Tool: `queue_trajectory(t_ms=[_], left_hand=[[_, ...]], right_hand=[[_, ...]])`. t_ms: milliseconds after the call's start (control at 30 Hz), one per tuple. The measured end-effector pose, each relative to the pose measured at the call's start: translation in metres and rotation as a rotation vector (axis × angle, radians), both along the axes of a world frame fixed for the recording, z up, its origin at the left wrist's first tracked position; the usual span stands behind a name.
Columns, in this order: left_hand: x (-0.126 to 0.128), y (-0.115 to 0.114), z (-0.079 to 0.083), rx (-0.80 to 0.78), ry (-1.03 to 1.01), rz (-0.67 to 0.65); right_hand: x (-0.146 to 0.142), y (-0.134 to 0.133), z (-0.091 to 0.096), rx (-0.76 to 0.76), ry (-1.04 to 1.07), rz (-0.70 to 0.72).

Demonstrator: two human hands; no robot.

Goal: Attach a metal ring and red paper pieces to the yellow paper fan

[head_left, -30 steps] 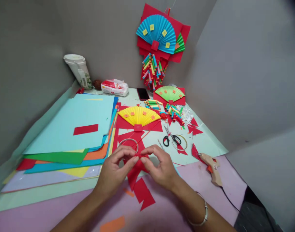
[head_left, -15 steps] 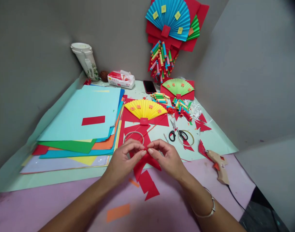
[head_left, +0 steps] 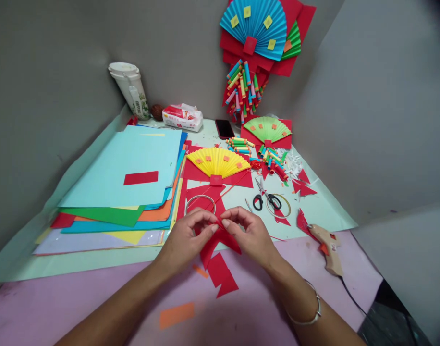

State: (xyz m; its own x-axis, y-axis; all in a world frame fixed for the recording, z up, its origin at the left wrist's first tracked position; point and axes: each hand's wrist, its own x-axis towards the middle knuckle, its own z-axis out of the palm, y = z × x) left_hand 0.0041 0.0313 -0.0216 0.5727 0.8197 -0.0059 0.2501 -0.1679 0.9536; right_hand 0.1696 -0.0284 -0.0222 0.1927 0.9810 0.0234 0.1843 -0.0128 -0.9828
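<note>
My left hand (head_left: 186,239) and my right hand (head_left: 251,235) meet over the table's near middle, both pinching a folded red paper piece (head_left: 220,242) between thumb and fingertips. The paper's loose ends hang down and to the right below the pinch. A second red paper cut-out (head_left: 222,275) lies flat on the pink mat just under my hands. A metal ring (head_left: 200,203) rests on red paper right behind my left fingers. I wear a silver bracelet (head_left: 311,315) on my right wrist.
A stack of coloured paper sheets (head_left: 122,187) fills the left. A yellow paper fan (head_left: 217,162), a green fan (head_left: 267,129), rolled paper tubes (head_left: 268,158), scissors (head_left: 265,198) and a phone (head_left: 224,129) lie behind. A glue gun (head_left: 326,242) sits right. A white cup (head_left: 130,89) stands back left.
The view has tilted up and shifted left, so everything sits lower right in frame. My fingertips have drawn closer together on the red paper, tightening the pinch.
</note>
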Motion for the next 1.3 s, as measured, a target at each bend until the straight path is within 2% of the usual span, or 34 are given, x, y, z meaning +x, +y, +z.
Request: queue_trajectory(t_ms=[300,633,900,1067,1300], left_hand=[[-0.0006,0.0004,-0.0010,0.005,0.000,0.020],[0.0002,-0.0012,-0.0032,-0.047,0.002,0.011],[0.0001,-0.0013,-0.0006,-0.067,0.015,0.027],[0.0004,-0.0001,-0.0012,-0.091,-0.001,0.045],[0.0019,-0.0006,-0.0011,-0.054,0.026,0.050]], right_hand=[[-0.0026,-0.0019,-0.0029,0.090,-0.243,0.004],[-0.0030,-0.0014,-0.0039,0.027,-0.145,0.020],[-0.0017,-0.0011,-0.0031,-0.018,-0.152,0.007],[-0.0020,-0.0018,-0.0028,0.011,-0.183,0.012],[-0.0042,-0.0031,-0.0033,0.098,-0.333,0.012]])
